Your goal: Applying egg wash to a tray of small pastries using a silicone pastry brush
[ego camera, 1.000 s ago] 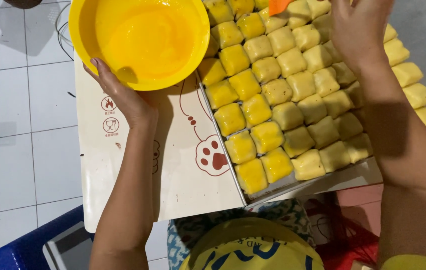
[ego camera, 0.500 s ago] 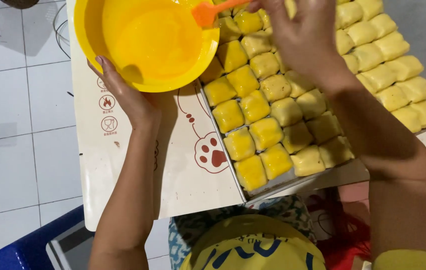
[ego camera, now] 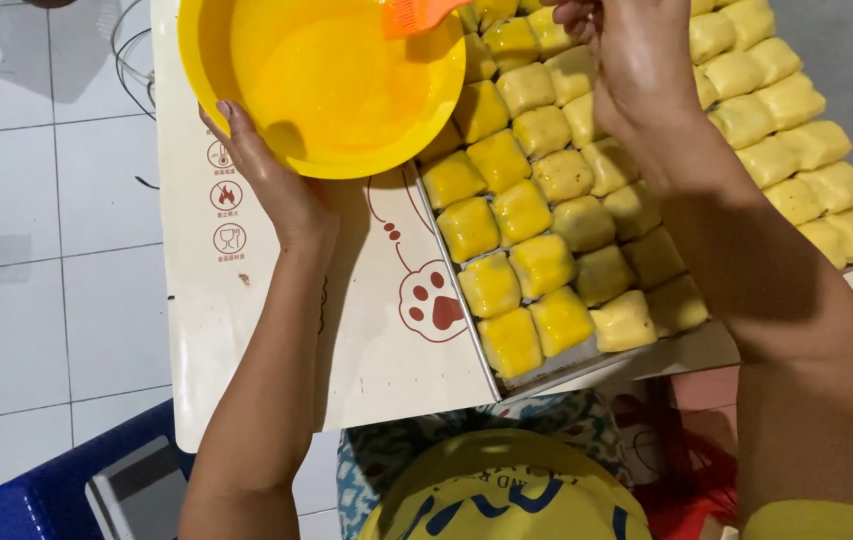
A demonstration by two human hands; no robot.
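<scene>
Bowl (ego camera: 332, 85) first: one round yellow plastic one, glossy inside with a thin coat of yellow liquid, sitting just above my left hand (ego camera: 272, 180), which cups its rim with the fingers curled under. My right hand (ego camera: 637, 60) is closed around one orange brush (ego camera: 417, 15), its flat head over the bowl's far edge. Below that hand is one metal tray (ego camera: 537, 372) packed with square dough pieces (ego camera: 542, 265), soft, pillowy, some shiny yellow, some paler; too many run out of view to count. Everything rests on one cream mat (ego camera: 377, 360) with paw prints.
</scene>
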